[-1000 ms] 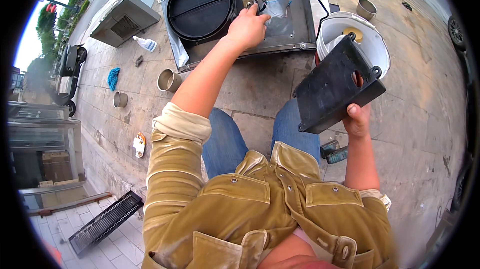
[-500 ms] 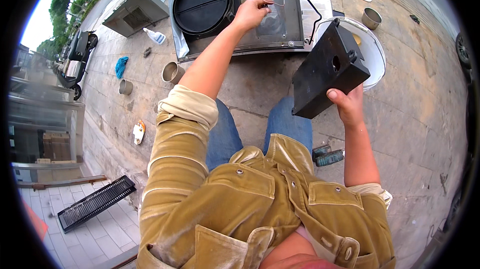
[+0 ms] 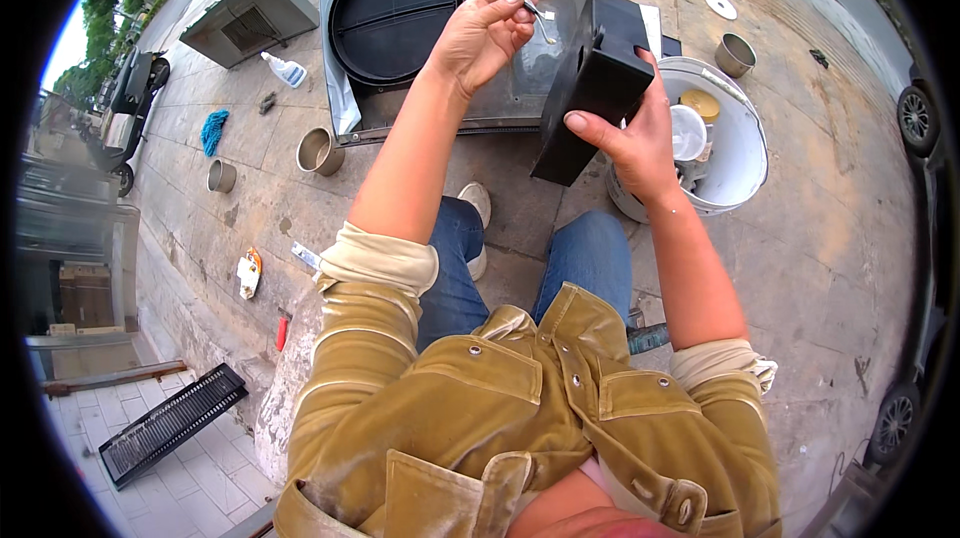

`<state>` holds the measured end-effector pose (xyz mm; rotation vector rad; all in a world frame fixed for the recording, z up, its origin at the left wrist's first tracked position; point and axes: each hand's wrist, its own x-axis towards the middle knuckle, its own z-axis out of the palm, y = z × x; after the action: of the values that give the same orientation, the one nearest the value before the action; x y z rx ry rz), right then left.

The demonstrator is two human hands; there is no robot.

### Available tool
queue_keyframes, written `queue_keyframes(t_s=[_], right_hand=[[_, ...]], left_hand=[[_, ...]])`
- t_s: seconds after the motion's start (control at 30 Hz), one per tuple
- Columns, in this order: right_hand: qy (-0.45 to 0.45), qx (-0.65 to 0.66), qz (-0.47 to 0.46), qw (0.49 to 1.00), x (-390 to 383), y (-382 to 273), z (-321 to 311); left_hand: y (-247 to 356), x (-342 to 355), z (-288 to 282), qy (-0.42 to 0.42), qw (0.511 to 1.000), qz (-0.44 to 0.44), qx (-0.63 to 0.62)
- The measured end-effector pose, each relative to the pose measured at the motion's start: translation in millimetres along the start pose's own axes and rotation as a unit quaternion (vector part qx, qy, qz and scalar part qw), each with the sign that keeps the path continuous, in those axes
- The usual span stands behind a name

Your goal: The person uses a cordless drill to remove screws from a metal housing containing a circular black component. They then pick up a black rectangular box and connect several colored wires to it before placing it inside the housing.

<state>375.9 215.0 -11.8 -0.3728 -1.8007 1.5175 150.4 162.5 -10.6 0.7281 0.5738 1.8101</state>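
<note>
In front of me lies an opened metal housing [image 3: 400, 110] with a round black opening [image 3: 395, 23] on its left and loose wiring on its right. Thin coloured wires [image 3: 543, 26] with small connectors are pinched in my left hand [image 3: 485, 38], over the middle of the housing. My right hand [image 3: 640, 133] grips a black rectangular box [image 3: 585, 88], thumb on its near side and fingers around its right edge. The box is tilted and covers part of the housing's right side. What lies behind the box is hidden.
A white bucket [image 3: 745, 173] with jars inside stands at the right, a metal cup [image 3: 735, 55] beyond it. Left are two metal cups [image 3: 319, 152], a spray bottle [image 3: 284, 70], a blue cloth [image 3: 213, 132] and a grey metal box [image 3: 235, 23]. A black grille [image 3: 172, 425] lies lower left.
My right hand has moved the black box left and farther away, over the housing's right edge, turning it more upright. My left hand has turned palm-up and drawn the wires nearer.
</note>
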Motion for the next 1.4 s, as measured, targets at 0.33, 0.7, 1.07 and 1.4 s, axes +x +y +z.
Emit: queue_keyframes(t_s=[0.33, 0.7, 1.07, 1.4], right_hand=[[0.047, -0.125, -0.093, 0.987, 58.1, 36.2, 33.3], [-0.03, 0.407, 0.085, 0.909, 56.7, 84.6, 23.7], [0.027, 0.387, 0.088, 0.917, 56.7, 79.2, 27.4], [-0.012, 0.32, 0.072, 0.945, 61.7, 75.9, 33.4]], left_hand=[[25.9, 6.1, -15.8, -0.047, 0.968, 0.032, -0.244], [20.9, 1.2, -17.5, -0.069, 0.953, -0.017, -0.296], [29.5, -4.7, -14.9, -0.061, 0.96, -0.081, -0.26], [24.1, -5.7, -12.9, -0.083, 0.943, -0.105, -0.304]])
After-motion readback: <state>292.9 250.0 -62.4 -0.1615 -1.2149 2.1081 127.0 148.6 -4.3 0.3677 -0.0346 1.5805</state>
